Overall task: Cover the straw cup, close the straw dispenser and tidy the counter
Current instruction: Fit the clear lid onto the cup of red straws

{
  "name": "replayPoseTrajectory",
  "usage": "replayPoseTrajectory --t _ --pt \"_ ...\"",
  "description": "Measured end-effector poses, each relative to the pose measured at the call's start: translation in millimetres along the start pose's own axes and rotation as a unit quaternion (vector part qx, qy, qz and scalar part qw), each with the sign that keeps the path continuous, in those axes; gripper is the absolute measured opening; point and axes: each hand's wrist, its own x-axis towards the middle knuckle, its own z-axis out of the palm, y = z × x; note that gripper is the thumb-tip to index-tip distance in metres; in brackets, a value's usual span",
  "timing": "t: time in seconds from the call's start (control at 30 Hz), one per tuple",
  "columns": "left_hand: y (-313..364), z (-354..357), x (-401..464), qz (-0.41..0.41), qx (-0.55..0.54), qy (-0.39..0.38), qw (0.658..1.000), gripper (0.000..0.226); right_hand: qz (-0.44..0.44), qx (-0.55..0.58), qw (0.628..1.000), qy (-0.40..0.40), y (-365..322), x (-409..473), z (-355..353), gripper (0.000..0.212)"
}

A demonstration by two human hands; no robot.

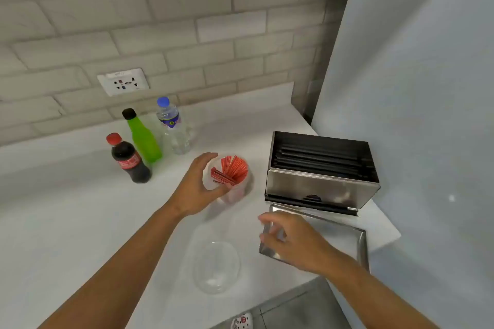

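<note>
empty clear cup (216,267) nearest, upright | right hand (291,242) fingers spread, unclenched, over dispenser lid (339,235) | left hand (199,184) gripping straw cup (231,179)

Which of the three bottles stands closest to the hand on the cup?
The cola bottle, dark with a red cap. It stands nearest the left hand; the green bottle and water bottle stand farther back.

Brushed, shiny steel on that straw dispenser (320,184) and its lid (334,238); clear glossy plastic for the straw cup (235,192) and the dome cover (216,267); smooth, matt white counter (80,222).
</note>
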Motion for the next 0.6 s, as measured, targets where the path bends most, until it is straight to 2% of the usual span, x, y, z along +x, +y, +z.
replayPoseTrajectory --t 0.13,0.2,0.3,0.43,0.6 --pt "-15 2 6 -0.066 -0.059 -0.065 0.994 0.118 -0.020 -0.095 0.994 -0.046 -13 23 30 0.048" --pt "-19 6 8 -0.071 -0.080 -0.087 0.990 0.122 -0.036 -0.139 0.988 -0.058 -18 35 40 0.047" --pt "-26 10 11 -0.042 -0.107 -0.107 0.988 0.109 -0.029 -0.189 0.979 -0.076 -28 47 51 0.047" --pt "-25 15 14 -0.012 -0.131 -0.087 0.987 0.092 -0.026 -0.210 0.974 -0.083 -35 52 65 0.040" --pt "-26 20 15 -0.008 -0.144 -0.063 0.988 0.093 -0.036 -0.233 0.969 -0.078 -32 53 76 0.029"
